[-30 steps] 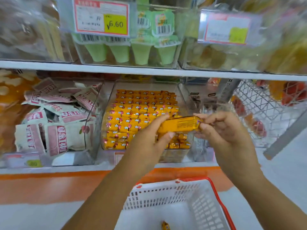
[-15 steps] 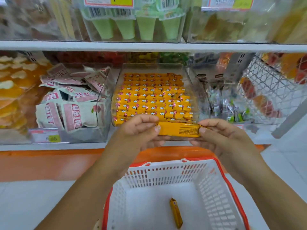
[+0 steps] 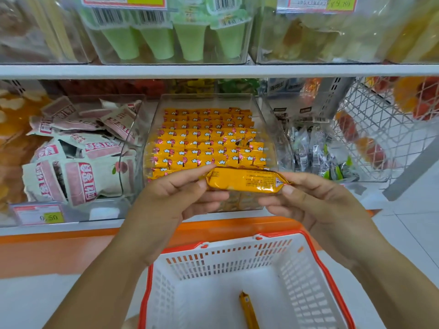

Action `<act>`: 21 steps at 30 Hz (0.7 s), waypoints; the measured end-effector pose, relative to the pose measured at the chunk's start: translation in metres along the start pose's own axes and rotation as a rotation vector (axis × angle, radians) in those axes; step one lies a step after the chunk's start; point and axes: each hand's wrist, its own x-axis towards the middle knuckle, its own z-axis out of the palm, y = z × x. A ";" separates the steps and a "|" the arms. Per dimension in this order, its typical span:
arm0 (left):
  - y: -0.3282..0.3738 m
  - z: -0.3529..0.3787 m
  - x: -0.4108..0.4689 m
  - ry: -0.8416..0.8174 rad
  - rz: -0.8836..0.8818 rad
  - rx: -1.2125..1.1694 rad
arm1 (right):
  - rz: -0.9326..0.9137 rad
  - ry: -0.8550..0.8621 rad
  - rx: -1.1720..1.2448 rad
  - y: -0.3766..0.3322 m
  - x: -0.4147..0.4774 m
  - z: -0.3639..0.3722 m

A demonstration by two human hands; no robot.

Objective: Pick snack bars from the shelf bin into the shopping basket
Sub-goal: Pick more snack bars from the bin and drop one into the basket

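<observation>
- Nearest, at the bottom: white basket (image 3: 223, 267) with an orange rim, just below the hands; on its floor, one yellow bar (image 3: 248, 309), so one pick counted as done.
- Above the basket's far edge: second yellow bar (image 3: 244, 180), held level and crosswise, printed back face up, not yet dropped in.
- Pinched at its left end by the left hand (image 3: 171, 198), thumb on top and fingers curled beneath.
- Pinched at its crimped right end by the right hand (image 3: 316, 200), thumb and forefinger closed on the wrapper.
- Just behind the hands, on the lower shelf (image 3: 95, 225): clear bin (image 3: 269, 119), packed with neat rows of the same yellow bars (image 3: 206, 143) and nearly full.
- Left of that bin: heap of pink-and-white packets (image 3: 78, 157), with a price tag (image 3: 40, 216) on the shelf front; right of it, small dark and silver sweets (image 3: 316, 157).
- Farthest, on the upper shelf (image 3: 213, 71): green cups (image 3: 190, 41).
- Judged progress: early, with one bar in, one in hand needing only to be lowered and let go, and plenty left to pick.
</observation>
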 end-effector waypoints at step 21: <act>-0.006 0.011 0.008 0.271 0.086 0.110 | -0.085 0.011 -0.153 0.015 0.009 0.000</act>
